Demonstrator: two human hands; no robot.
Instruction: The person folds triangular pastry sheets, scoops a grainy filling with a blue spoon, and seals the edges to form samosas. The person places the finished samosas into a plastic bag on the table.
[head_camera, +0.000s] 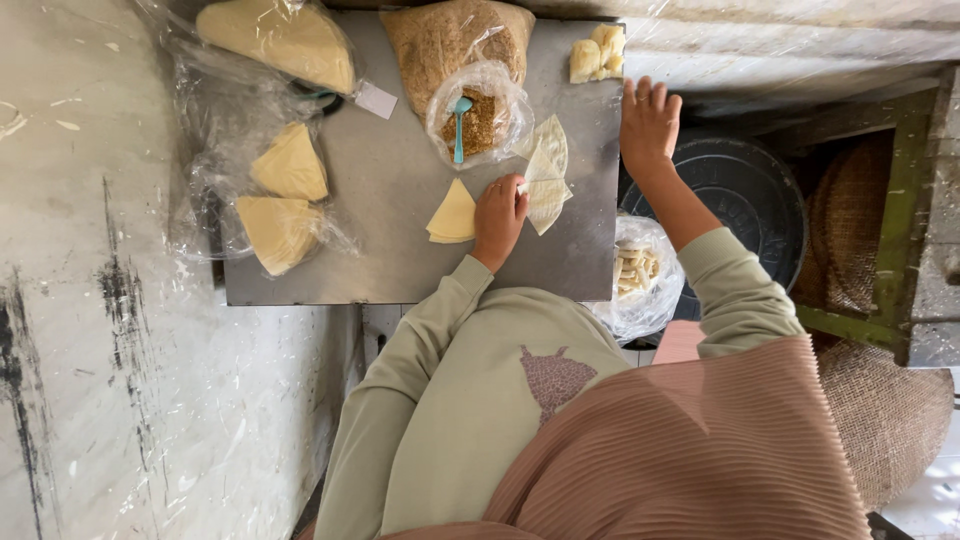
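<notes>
My left hand (498, 215) is curled on the metal tray (390, 265), its fingertips pinching the edge of a thin, pale triangular pastry sheet (548, 172). A small stack of yellow triangular sheets (452, 213) lies just left of that hand. Beyond it stands an open plastic bag of brown crumbs (482, 122) with a blue spoon (459, 125) in it. My right hand (648, 122) lies flat with fingers spread at the tray's right edge, holding nothing. Some pale folded pieces (597, 52) sit at the tray's far right corner.
More yellow sheet stacks in clear plastic (290, 165) lie at the tray's left, and a large crumb bag (455, 35) at the back. A bag of small rolls (635, 268) hangs right of the tray. A black round pan (745, 195) and woven baskets (860, 220) are further right.
</notes>
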